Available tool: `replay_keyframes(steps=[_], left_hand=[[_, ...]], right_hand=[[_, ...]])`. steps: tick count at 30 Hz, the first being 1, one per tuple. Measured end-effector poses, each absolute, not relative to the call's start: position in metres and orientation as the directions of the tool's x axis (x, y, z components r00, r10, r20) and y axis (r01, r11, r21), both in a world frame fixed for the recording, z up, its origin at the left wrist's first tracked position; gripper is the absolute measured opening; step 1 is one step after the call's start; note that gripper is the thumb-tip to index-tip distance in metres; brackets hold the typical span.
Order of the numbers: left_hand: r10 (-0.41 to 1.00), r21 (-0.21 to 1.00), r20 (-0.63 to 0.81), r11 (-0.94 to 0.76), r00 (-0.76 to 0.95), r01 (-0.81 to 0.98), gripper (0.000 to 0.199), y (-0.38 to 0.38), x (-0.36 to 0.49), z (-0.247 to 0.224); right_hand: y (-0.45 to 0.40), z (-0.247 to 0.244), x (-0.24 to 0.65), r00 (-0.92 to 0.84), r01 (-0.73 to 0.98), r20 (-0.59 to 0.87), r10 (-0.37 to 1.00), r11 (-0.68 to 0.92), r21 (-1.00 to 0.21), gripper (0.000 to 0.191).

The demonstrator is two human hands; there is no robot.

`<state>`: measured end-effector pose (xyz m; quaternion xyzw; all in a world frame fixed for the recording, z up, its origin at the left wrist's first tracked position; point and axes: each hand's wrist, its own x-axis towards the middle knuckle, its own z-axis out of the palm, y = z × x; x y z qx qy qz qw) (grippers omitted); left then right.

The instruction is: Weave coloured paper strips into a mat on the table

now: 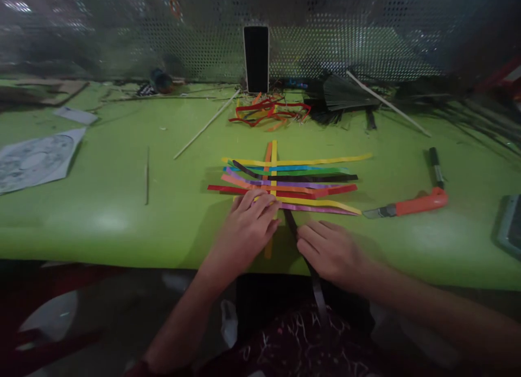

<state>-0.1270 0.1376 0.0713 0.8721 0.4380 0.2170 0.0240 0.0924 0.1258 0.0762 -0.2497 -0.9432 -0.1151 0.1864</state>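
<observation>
Several coloured strips lie side by side across the table, among them a yellow strip (321, 161), a black strip (325, 178) and a red strip (344, 189). An upright yellow strip (274, 154) and an orange strip (268, 149) cross them, interlaced. My left hand (254, 219) presses bent fingers together on the near strips at the crossing, partly hiding it. Closed around a long dark strip (291, 223) is my right hand (328, 249), just right of the left. That strip runs from the left fingertips down over the table edge toward my lap.
An orange-handled utility knife (419, 203) lies to the right, beside a black marker (435, 165). Behind the strips are a tangle of coloured scraps (271, 112) and an upright phone (256, 59). Thin sticks (207, 125) and a printed paper (38, 157) lie leftward.
</observation>
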Motion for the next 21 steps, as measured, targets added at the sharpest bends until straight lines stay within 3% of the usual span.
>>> replay_keyframes(steps=[21], left_hand=[[0.776, 0.256, 0.387, -0.609, 0.498, 0.751, 0.025, 0.134, -0.127, 0.057]], right_hand=[[0.132, 0.071, 0.098, -0.807, 0.474, 0.460, 0.371, 0.871, 0.128, 0.030]])
